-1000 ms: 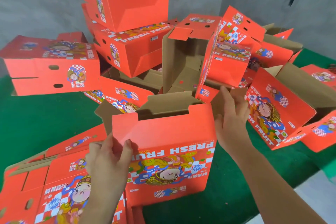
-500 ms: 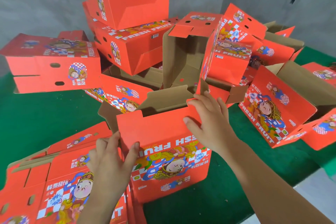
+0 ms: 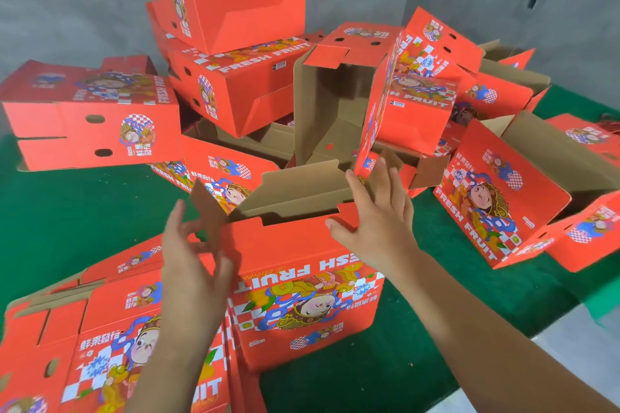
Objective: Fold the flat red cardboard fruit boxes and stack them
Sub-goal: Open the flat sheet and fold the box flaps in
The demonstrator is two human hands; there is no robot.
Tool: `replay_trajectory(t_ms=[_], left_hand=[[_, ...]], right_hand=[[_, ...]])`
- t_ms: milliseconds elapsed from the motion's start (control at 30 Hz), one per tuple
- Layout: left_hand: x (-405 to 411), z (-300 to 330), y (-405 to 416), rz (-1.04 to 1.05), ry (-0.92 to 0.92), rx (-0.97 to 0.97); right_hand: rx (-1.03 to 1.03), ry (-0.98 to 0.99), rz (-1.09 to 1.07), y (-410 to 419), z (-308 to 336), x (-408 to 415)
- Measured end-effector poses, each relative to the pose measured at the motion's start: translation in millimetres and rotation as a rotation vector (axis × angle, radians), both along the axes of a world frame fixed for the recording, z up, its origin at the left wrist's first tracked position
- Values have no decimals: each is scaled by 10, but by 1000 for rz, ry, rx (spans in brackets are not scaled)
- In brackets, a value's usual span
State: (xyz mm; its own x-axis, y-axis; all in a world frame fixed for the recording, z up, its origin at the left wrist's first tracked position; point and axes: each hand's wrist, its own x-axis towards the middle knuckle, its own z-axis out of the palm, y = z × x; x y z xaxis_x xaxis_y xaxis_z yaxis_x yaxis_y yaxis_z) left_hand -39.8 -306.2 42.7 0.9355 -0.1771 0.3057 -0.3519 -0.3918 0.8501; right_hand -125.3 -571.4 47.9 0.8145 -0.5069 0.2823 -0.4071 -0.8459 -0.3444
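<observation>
Pressing down on the near top flap of the open box point(image 3: 302, 285), the right hand point(image 3: 379, 221) is now lying flat with its fingers point(image 3: 382, 178) spread wide over the box's right top corner, its fingertips farther over the opening than half a second ago. The left hand point(image 3: 188, 265) is now sitting higher, at the brown side flap point(image 3: 209, 214), fingers loosely open around its edge rather than gripping the red panel. The box is standing upright near the desk's point(image 3: 60, 218) front edge, nothing visible inside it. Flat boxes point(image 3: 110, 329) are lying at the front left corner. Folded boxes point(image 3: 228, 43) are piled toward the rear; those with open sides point(image 3: 339, 111) are showing only bare cardboard.
</observation>
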Motion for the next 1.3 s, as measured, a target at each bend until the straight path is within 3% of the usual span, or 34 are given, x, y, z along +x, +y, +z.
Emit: replay_trajectory(t_ms=[67, 133, 233, 367, 433, 500, 633, 867, 933, 1100, 1233, 1300], left_hand=[[-5, -7, -107, -48, -73, 47], [17, -41, -168, -73, -253, 245], [59, -24, -146, -205, -430, 365], [270, 208, -239, -199, -310, 394], [405, 273, -349, -164, -369, 460], [465, 231, -427, -272, -429, 427], [550, 196, -465, -554, -140, 322], [765, 266, -573, -495, 71, 573], [740, 247, -617, -451, 47, 601], [588, 71, -645, -385, -58, 934], [579, 46, -561, -353, -122, 595], [533, 95, -497, -364, -123, 327]], right_hand=[[46, -148, 17, 0, -23, -54], [113, -257, 30, 13, -53, -106], [80, -254, 63, 35, -113, -144], [14, -166, 22, 58, -163, -150], [2, -164, 12, 84, -168, -160], [-18, -167, 12, 98, -176, -177], [-41, -187, 39, 108, -196, -219], [-117, -140, 104, 136, -229, -308], [-134, -108, 119, 105, -251, -303], [-73, -22, 108, 88, -192, -279], [14, -20, 102, 27, -67, -230], [357, -159, 23, -94, 92, -103]])
